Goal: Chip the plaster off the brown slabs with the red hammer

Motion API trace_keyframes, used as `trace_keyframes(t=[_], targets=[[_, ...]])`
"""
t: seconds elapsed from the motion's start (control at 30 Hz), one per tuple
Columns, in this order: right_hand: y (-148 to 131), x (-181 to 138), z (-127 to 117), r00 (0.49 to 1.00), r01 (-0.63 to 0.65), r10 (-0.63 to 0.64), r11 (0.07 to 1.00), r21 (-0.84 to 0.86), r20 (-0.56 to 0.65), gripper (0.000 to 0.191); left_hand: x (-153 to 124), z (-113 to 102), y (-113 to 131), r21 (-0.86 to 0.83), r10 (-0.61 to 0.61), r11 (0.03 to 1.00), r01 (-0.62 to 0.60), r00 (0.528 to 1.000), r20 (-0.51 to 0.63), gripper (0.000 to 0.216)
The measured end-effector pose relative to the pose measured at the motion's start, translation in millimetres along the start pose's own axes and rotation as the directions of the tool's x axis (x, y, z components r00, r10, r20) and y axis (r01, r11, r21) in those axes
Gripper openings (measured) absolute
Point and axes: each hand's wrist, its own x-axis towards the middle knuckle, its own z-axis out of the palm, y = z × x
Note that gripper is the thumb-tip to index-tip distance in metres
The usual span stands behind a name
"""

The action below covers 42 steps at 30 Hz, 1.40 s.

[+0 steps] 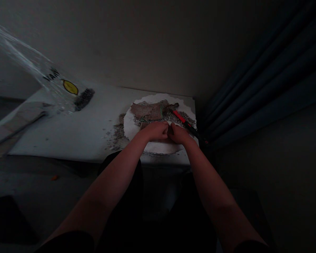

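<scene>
Head view: left hand [156, 130] and right hand [179, 134] meet over the near half of the disc [131, 128], both grips closed on a dark chunk [170, 130] between them. The hammer [185, 123] lies at the disc's right, nearer the right hand.

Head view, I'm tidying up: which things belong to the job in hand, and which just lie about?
Job: dark fragment gripped by left hand and right hand; white disc; brown slab; hammer on the disc.
Lying about: clear bag; curtain.

Head-worn view, steeply down onto table [89, 123]
</scene>
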Motion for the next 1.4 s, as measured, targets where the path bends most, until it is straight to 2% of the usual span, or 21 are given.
trace_keyframes(t=[0.17, 0.3, 0.37, 0.43, 0.5, 0.57, 0.63, 0.7, 0.73, 0.8, 0.87, 0.9, 0.97, 1.03, 1.13, 1.17, 1.2, 1.3, 1.4], targets=[[-0.7, -0.1, -1.0, 1.000, -0.003, 0.003, 1.000, 0.000, 0.012, 0.034, -3.6, 7.1, -5.5, 0.002, 0.038, 0.999, -0.038, 0.999, -0.033, 0.019], [-1.0, -0.8, -1.7, 1.000, -0.008, 0.008, 1.000, 0.003, 0.009, 0.035, -5.2, 10.6, -0.6, -0.011, 0.042, 0.999, -0.042, 0.998, -0.049, 0.021], [-0.5, -1.7, -2.8, 1.000, 0.005, -0.005, 1.000, -0.002, 0.012, 0.034, -5.1, 3.2, 3.1, -0.084, 0.030, 0.996, -0.041, 0.990, -0.136, 0.019], [0.3, -2.6, -4.4, 1.000, 0.021, -0.020, 1.000, -0.005, 0.021, 0.028, -7.8, -10.9, 1.2, -0.214, -0.005, 0.975, -0.068, 0.947, -0.321, 0.018], [1.4, -2.8, -5.9, 0.999, 0.032, -0.031, 0.999, -0.004, 0.032, 0.025, -18.8, -26.3, -10.9, -0.365, -0.115, 0.927, -0.089, 0.858, -0.501, 0.021], [2.3, -2.1, -6.8, 0.999, 0.036, -0.036, 0.999, 0.001, 0.039, 0.024, -42.8, -34.3, -33.7, -0.516, -0.292, 0.855, -0.052, 0.774, -0.562, 0.024], [2.4, -0.9, -7.0, 0.999, 0.037, -0.037, 0.999, 0.006, 0.039, 0.024, -79.2, -27.7, -61.8, -0.660, -0.456, 0.750, -0.025, 0.703, -0.545, 0.028], [1.5, 0.2, -6.9, 0.999, 0.029, -0.029, 1.000, 0.008, 0.039, 0.024, -120.8, -5.5, -87.8, -0.759, -0.607, 0.650, 0.037, 0.626, -0.489, 0.028], [0.8, 0.4, -7.0, 0.999, 0.024, -0.024, 1.000, 0.009, 0.039, 0.024, -140.0, 9.6, -98.2, -0.780, -0.658, 0.615, 0.114, 0.620, -0.428, 0.026], [-0.9, 0.3, -7.2, 0.999, 0.013, -0.014, 1.000, 0.011, 0.038, 0.023, -169.5, 41.8, -112.0, -0.817, -0.771, 0.508, 0.274, 0.568, -0.289, 0.022], [-1.8, -0.4, -7.2, 1.000, 0.006, -0.006, 1.000, 0.009, 0.031, 0.022, -184.7, 67.9, -116.7, -0.809, -0.835, 0.409, 0.421, 0.530, -0.147, 0.024], [-1.8, -0.9, -6.9, 1.000, 0.001, -0.001, 1.000, 0.007, 0.025, 0.022, -188.0, 76.5, -116.1, -0.767, -0.845, 0.417, 0.487, 0.518, -0.130, 0.027], [-1.1, -1.8, -5.9, 1.000, -0.006, 0.006, 1.000, 0.004, 0.019, 0.022, -190.7, 84.2, -110.1, -0.691, -0.861, 0.450, 0.565, 0.481, -0.167, 0.037], [0.0, -2.4, -4.7, 1.000, -0.005, 0.005, 1.000, 0.009, 0.019, 0.024, -194.7, 82.6, -99.6, -0.706, -0.852, 0.441, 0.554, 0.505, -0.136, 0.046], [0.5, -2.0, -3.9, 1.000, 0.004, -0.004, 1.000, 0.014, 0.022, 0.027, -209.2, 75.4, -81.3, -0.851, -0.726, 0.287, 0.440, 0.679, 0.106, 0.057], [0.2, -1.5, -4.0, 1.000, 0.004, -0.004, 1.000, 0.011, 0.024, 0.028, -214.9, 73.4, -76.1, -0.875, -0.701, 0.241, 0.419, 0.699, 0.141, 0.058], [-0.2, -0.9, -4.3, 1.000, 0.003, -0.004, 1.000, 0.008, 0.027, 0.028, -220.2, 72.0, -71.9, -0.893, -0.681, 0.199, 0.405, 0.712, 0.171, 0.060], [-1.5, 0.8, -5.0, 0.999, -0.008, 0.008, 1.000, 0.002, 0.033, 0.031, -229.0, 68.9, -66.4, -0.898, -0.657, 0.105, 0.427, 0.707, 0.260, 0.066], [-2.2, 0.6, -5.3, 0.999, -0.008, 0.007, 1.000, 0.005, 0.035, 0.032, -225.3, 63.0, -67.6, -0.859, -0.636, 0.119, 0.498, 0.702, 0.319, 0.067]])
